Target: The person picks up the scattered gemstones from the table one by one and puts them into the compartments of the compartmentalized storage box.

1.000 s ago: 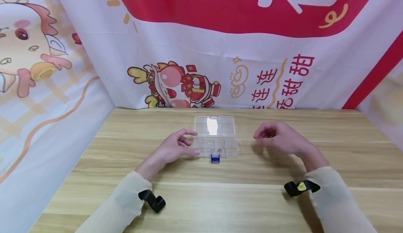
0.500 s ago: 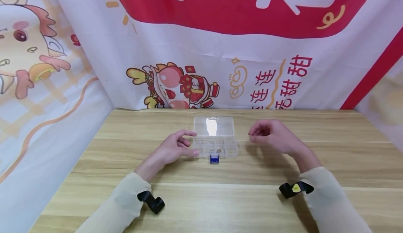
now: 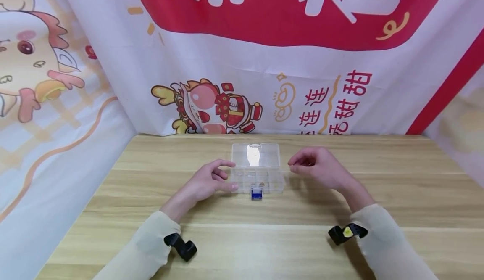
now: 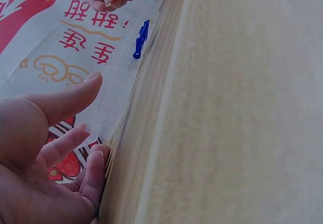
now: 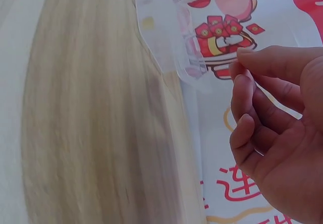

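A clear plastic compartment box lies on the table with its lid raised at the back. A blue latch is at its front, and a small brownish piece shows in a front compartment. My left hand rests at the box's left end, thumb at the front corner and index finger near the hinge, fingers spread. Right of the box, my right hand is raised, thumb and index finger pinched together. A tiny pale object seems to show at its fingertips, too small to identify.
The wooden table ends at a white and red printed cloth hanging behind. Another printed cloth hangs along the left side. A black wrist camera is strapped over the left sleeve, and another over the right.
My right hand has moved left toward the box, its fingers still pinched. The left hand stays at the box's left end, and the box stays in place with its lid raised.
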Motion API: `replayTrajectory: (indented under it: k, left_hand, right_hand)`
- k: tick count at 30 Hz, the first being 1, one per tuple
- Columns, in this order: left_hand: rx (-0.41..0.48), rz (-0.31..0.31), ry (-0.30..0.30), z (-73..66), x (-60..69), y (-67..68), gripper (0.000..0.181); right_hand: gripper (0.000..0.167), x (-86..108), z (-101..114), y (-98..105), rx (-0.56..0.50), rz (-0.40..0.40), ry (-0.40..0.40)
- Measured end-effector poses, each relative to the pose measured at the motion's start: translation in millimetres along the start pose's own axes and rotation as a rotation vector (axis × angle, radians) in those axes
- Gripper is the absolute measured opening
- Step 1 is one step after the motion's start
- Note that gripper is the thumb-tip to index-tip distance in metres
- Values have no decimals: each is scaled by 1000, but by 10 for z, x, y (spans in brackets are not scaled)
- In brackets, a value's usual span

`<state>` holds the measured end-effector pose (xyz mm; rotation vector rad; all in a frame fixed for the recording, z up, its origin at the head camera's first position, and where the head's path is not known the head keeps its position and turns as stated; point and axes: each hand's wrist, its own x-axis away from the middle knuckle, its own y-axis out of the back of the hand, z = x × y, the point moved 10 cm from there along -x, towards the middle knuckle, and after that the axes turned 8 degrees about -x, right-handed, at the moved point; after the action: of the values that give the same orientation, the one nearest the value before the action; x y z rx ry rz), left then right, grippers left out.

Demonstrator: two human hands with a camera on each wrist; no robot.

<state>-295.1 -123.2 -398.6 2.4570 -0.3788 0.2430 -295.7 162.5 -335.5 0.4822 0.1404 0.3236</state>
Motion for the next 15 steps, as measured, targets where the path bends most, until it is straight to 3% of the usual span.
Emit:
replayTrajectory:
  k: [7, 15]
  left_hand:
    - [2, -11, -4, 18, -7, 37, 61]
    - [12, 6, -1, 20, -18, -14, 61]
  right_hand:
    - [16, -62, 101, -139, 7, 14, 13]
    - [15, -60, 127, -349, 8, 51, -13]
